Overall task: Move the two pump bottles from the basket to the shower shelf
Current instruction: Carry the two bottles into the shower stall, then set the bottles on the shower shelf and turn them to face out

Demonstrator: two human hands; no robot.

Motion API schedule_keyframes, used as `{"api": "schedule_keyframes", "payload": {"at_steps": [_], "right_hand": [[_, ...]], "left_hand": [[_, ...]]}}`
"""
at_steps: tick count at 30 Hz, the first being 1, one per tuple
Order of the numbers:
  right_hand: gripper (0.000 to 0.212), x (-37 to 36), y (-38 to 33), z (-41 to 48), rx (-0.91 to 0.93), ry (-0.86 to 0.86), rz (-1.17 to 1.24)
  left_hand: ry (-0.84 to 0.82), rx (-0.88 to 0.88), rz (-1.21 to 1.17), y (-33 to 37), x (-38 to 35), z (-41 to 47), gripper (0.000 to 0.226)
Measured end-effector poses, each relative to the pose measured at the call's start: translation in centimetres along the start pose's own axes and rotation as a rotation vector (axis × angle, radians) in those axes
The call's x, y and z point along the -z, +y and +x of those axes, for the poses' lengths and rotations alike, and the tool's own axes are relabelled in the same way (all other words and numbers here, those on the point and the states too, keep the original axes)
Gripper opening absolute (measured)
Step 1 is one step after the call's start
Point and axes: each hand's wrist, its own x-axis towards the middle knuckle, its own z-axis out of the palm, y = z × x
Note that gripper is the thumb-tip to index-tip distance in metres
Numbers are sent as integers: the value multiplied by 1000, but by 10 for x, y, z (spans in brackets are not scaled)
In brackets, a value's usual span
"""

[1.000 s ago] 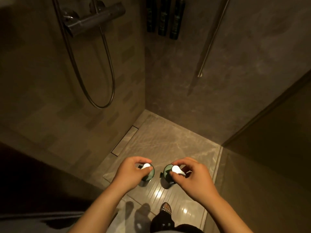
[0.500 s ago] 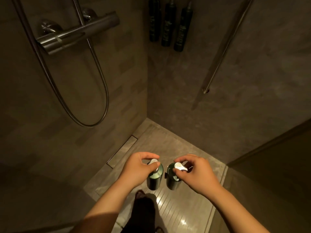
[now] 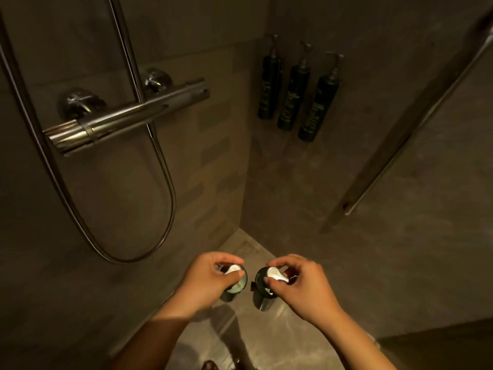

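Note:
I hold two dark green pump bottles with white pump heads, side by side above the shower floor. My left hand (image 3: 205, 281) grips the left pump bottle (image 3: 234, 288) by its pump top. My right hand (image 3: 301, 287) grips the right pump bottle (image 3: 262, 295) the same way. Both bottles hang upright and a small gap separates them. The chrome mixer bar (image 3: 125, 120), flat on top like a shelf, juts from the left wall above and to the left of my hands. No basket is in view.
Three dark dispenser bottles (image 3: 293, 97) hang on the corner wall. A shower hose (image 3: 165, 188) loops down the left wall, beside a riser pipe (image 3: 125, 49). A long metal rail (image 3: 416, 129) slants on the right wall. My feet (image 3: 210, 365) stand on the shower floor (image 3: 280, 340).
My view has tilted up and moved closer to the wall, so the mixer bar and wall bottles sit lower and larger in view. Both hands still hold the bottles.

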Motion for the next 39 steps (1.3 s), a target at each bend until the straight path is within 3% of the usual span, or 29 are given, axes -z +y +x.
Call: {"api": "schedule_keyframes", "payload": {"at_steps": [9,18,28,39], "right_hand": [[19,4,-26,90,113,-150,128],[15,6,-60,156,261,-594,161],[20,5,-97,185,623,-777,86],[10,14,-172,184,828,-947,40]], "left_hand": [[260,35,-133,25,24,33,23],[576,108,-307,51,24,19,19],[920,94,-396,88,11,-11,18],[1027,40,-429,135,33,-56,16]]}}
